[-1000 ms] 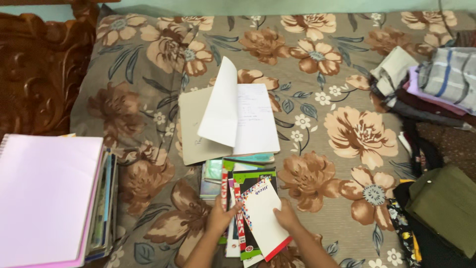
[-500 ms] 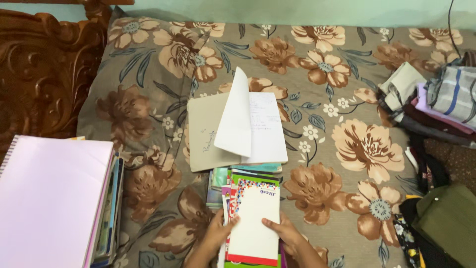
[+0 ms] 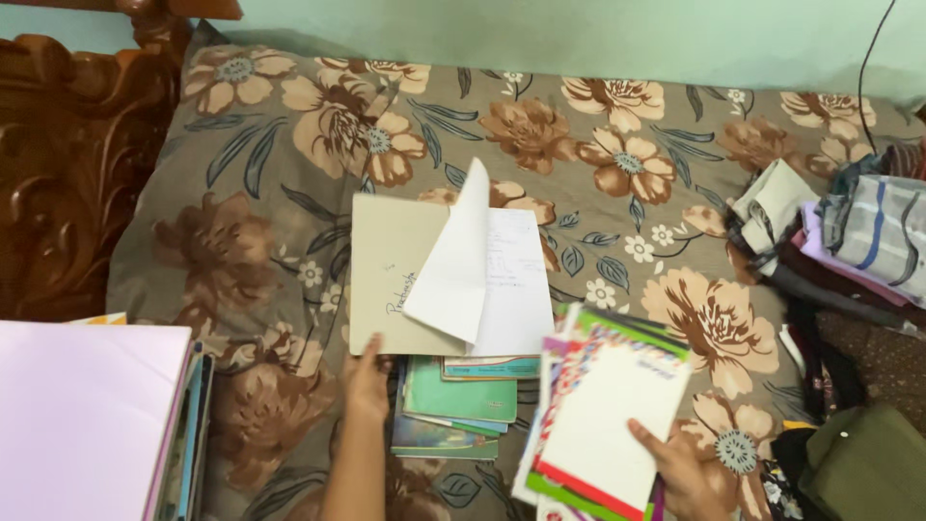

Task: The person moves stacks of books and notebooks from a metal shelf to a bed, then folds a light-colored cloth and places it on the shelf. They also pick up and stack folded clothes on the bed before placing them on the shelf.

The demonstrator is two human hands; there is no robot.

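My hands sort books on the flowery bed.

My right hand (image 3: 690,473) has a tight grip on a bunch of thin books (image 3: 603,415), fingers closed on the bottom edge, and it holds them up over the bed (image 3: 251,222), to the right of the small pile of green books (image 3: 453,405). My left hand (image 3: 367,376) lies flat and open, holding nothing. Its fingertips touch the bottom corner of the open tan notebook (image 3: 395,275), which has one white page standing up. A big pink pad (image 3: 82,425) sits on a stack at my left. Folded clothes (image 3: 858,232) are piled on my right.
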